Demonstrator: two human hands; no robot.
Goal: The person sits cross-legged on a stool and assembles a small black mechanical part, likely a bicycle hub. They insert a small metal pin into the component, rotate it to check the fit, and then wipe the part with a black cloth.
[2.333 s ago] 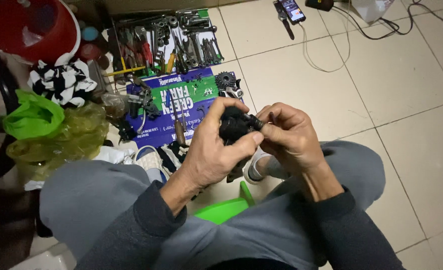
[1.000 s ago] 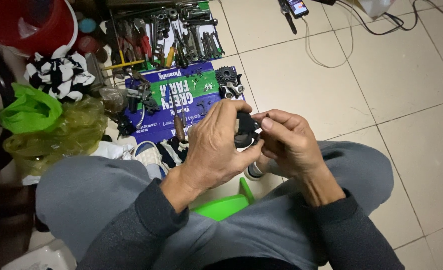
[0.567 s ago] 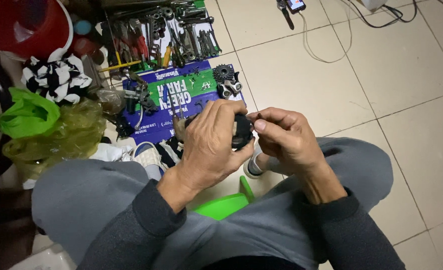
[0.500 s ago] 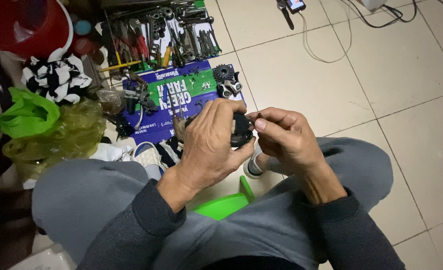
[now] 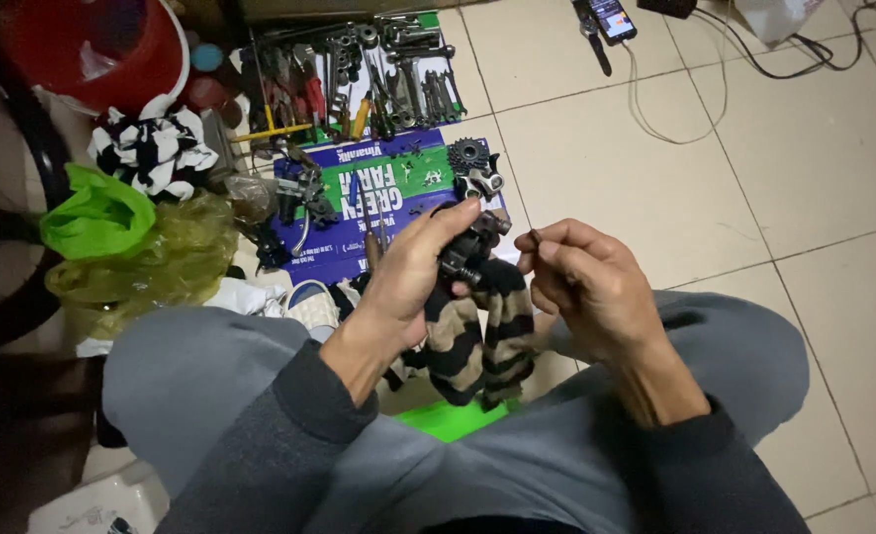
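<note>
My left hand [image 5: 413, 277] grips a small black metal mechanical part [image 5: 467, 247] together with a tan-and-black striped rag [image 5: 477, 336] that hangs down from it over my lap. Just to its right, my right hand [image 5: 581, 282] has drawn a short way off the part, with thumb and forefinger pinched on a tiny dark piece [image 5: 534, 237]. Both hands hover above my knees in grey trousers.
A blue-and-green flattened carton [image 5: 359, 198] on the tiled floor carries small parts, a toothed sprocket [image 5: 467, 155] and a screwdriver. Behind it lie several wrenches and pliers [image 5: 359, 79]. At left are a red bucket [image 5: 101, 44], green bags [image 5: 101, 213] and a black-and-white cloth [image 5: 151, 153]. A phone [image 5: 611, 18] with cables lies at the back.
My right hand has pulled away from the black part to the right, pinching a tiny piece. The striped rag now hangs open below my left hand.
</note>
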